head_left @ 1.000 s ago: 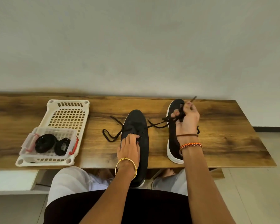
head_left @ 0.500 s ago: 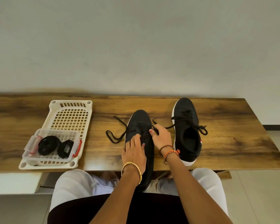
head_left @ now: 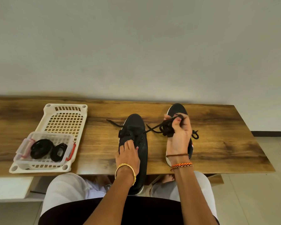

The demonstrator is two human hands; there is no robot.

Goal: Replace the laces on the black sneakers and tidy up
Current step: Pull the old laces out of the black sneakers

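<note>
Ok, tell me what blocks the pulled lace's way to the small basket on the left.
The left sneaker and left hand sit between the lace in the right hand and the small basket.

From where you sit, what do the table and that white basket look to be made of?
Table: wood or wood-look laminate, going by its streaky brown grain and slight sheen. White basket: moulded plastic, judging by its smooth, glossy grid of holes.
</note>
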